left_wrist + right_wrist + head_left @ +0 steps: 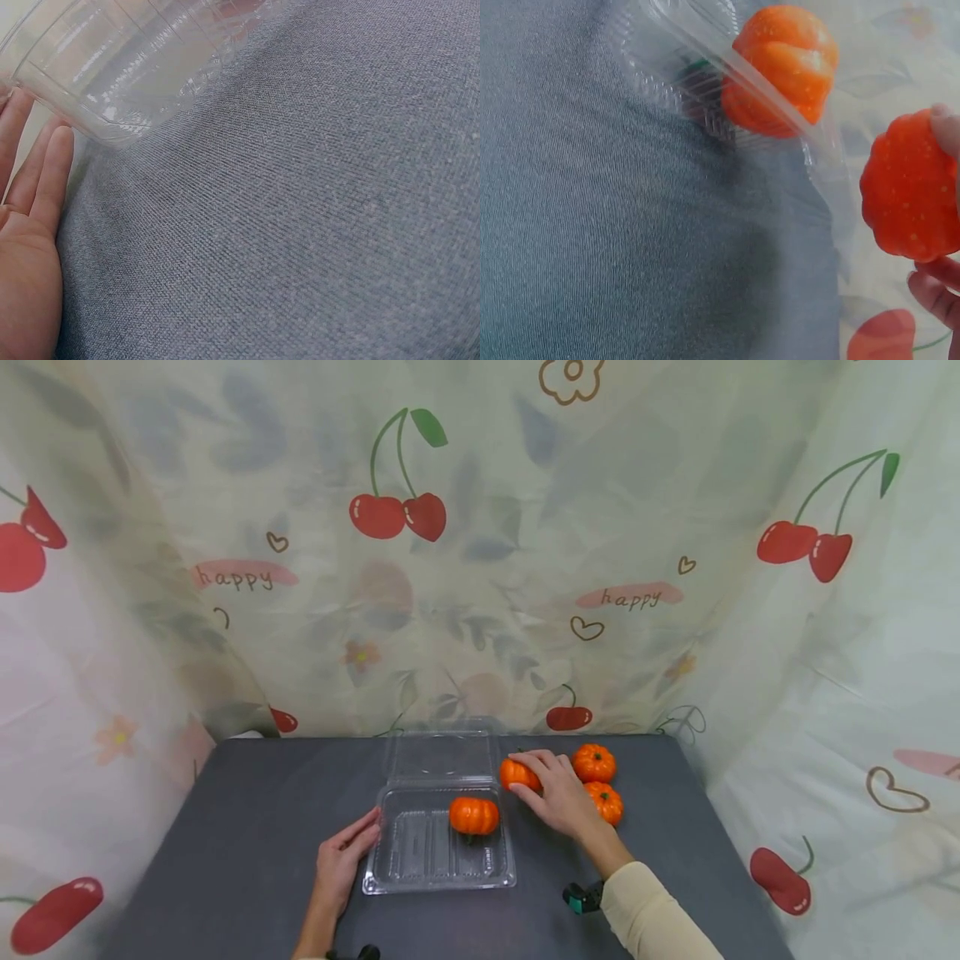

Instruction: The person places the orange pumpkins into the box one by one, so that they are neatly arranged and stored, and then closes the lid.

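Note:
A clear plastic clamshell container [408,852] lies on the table with its lid [442,756] folded back. One small orange pumpkin [474,816] sits on its side in the right part of the container. My right hand [564,797] grips a second pumpkin [909,187] between thumb and fingers, just right of the container's hinge. At the container's left side, my left hand [341,860] touches the wall with fairly straight fingers [52,169]; the left wrist view catches the fingertips right at the clear plastic.
Two more pumpkins stand to the right of the right hand, one farther back [594,764] and one nearer [606,803], partly hidden by the wrist. A cherry-print curtain [480,568] encloses the grey table [255,852] at the back and both sides.

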`<state>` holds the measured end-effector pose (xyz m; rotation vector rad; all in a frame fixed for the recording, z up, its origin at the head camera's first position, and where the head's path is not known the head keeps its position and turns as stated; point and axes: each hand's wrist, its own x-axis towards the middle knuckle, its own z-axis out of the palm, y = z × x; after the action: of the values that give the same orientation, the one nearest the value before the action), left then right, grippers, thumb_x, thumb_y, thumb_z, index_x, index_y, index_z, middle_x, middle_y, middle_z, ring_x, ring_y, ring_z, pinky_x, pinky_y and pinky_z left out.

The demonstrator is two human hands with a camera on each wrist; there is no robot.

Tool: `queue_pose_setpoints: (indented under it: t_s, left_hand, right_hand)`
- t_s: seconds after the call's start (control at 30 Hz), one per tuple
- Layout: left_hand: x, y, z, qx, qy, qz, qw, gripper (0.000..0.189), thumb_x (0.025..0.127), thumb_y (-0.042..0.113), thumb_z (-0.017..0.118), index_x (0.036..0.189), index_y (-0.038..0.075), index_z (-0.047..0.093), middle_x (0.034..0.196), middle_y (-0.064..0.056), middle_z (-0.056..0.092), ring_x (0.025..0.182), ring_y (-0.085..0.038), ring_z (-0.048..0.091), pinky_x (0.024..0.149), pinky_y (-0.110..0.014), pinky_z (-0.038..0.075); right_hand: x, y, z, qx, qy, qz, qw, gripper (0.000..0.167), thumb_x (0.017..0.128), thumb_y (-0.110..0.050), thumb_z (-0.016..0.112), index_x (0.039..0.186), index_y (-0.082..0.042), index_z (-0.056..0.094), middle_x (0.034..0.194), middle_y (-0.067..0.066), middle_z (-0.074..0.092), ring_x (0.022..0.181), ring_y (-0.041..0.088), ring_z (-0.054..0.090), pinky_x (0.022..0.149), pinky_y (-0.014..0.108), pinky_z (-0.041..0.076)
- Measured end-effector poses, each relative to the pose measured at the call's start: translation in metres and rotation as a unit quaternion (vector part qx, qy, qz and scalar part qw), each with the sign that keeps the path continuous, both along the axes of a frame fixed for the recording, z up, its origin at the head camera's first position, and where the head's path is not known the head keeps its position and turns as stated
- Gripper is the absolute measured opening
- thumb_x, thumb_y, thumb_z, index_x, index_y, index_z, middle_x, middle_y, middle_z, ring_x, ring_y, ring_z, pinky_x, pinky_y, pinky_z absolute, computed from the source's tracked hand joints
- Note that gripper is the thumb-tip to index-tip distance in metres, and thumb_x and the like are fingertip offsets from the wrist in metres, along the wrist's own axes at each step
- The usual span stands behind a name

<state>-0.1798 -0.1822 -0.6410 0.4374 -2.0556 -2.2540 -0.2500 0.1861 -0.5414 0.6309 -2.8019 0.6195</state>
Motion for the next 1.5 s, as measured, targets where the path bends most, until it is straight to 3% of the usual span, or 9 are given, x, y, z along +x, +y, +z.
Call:
queue_pose_setpoints:
  t_s: [0.2,0.37,0.63,0.83,0.97,1.23,1.5]
  left_hand:
    - [0.0,0.0,0.0,-0.006,0.002,0.004,1.0,0.048,0.089,0.024,0.08,0.132,0.006,0.068,0.111,0.023,0.075,0.099,0.004,0.072,0.087,-0.017,0.06]
    - [0.001,0.001,0.0,-0.014,-0.003,0.002,0.9999,0.049,0.089,0.027,0.08,0.133,0.007,0.068,0.114,0.022,0.074,0.099,0.004,0.072,0.086,-0.016,0.06]
    - [0.0,0.001,0.0,-0.011,0.0,0.005,0.9999,0.05,0.089,0.026,0.08,0.133,0.006,0.068,0.111,0.025,0.074,0.099,0.005,0.072,0.086,-0.016,0.06]
    - [0.0,0.001,-0.001,-0.006,-0.001,0.004,1.0,0.05,0.089,0.025,0.08,0.133,0.006,0.068,0.11,0.026,0.074,0.099,0.005,0.072,0.086,-0.016,0.06]
    - [0.0,0.001,-0.001,0.002,0.004,0.007,1.0,0.049,0.089,0.023,0.08,0.133,0.004,0.068,0.109,0.025,0.074,0.098,0.004,0.073,0.086,-0.017,0.06]
    - [0.0,0.001,-0.001,0.002,-0.001,0.001,1.0,0.052,0.089,0.025,0.08,0.135,0.005,0.066,0.111,0.026,0.074,0.098,0.003,0.073,0.086,-0.016,0.06]
    - [0.0,0.001,0.0,-0.001,-0.013,0.0,0.9999,0.054,0.088,0.028,0.081,0.135,0.007,0.066,0.111,0.027,0.073,0.098,0.003,0.073,0.087,-0.016,0.06]
  right_hand:
    - [0.004,-0.008,0.004,0.008,-0.013,0.022,0.9996,0.046,0.104,-0.046,0.053,0.15,-0.043,0.048,0.129,0.007,0.06,0.107,0.027,0.059,0.094,0.045,0.056]
    - [0.006,-0.012,0.007,-0.01,-0.032,0.027,0.9991,0.044,0.105,-0.046,0.051,0.149,-0.043,0.049,0.119,0.004,0.059,0.095,0.018,0.06,0.085,0.038,0.055]
    - [0.011,-0.015,0.008,-0.045,-0.053,0.041,0.9967,0.055,0.093,-0.054,0.066,0.145,-0.044,0.051,0.12,-0.001,0.056,0.09,0.013,0.06,0.078,0.03,0.055]
    - [0.016,-0.02,0.01,-0.051,-0.026,0.069,0.9959,0.052,0.096,-0.043,0.071,0.144,-0.039,0.052,0.124,0.001,0.053,0.074,0.006,0.058,0.07,0.02,0.055]
    - [0.018,-0.026,0.012,-0.056,0.006,0.087,0.9946,0.055,0.097,-0.038,0.069,0.148,-0.035,0.049,0.125,0.0,0.055,0.079,0.01,0.062,0.073,0.024,0.059]
    - [0.021,-0.035,0.013,-0.077,0.072,0.122,0.987,0.054,0.094,-0.032,0.075,0.143,-0.023,0.055,0.127,-0.001,0.064,0.111,0.017,0.064,0.092,0.035,0.061]
    - [0.028,-0.041,0.011,-0.105,0.042,0.141,0.9836,0.049,0.089,-0.029,0.079,0.13,-0.016,0.056,0.125,0.001,0.058,0.102,0.012,0.061,0.083,0.032,0.063]
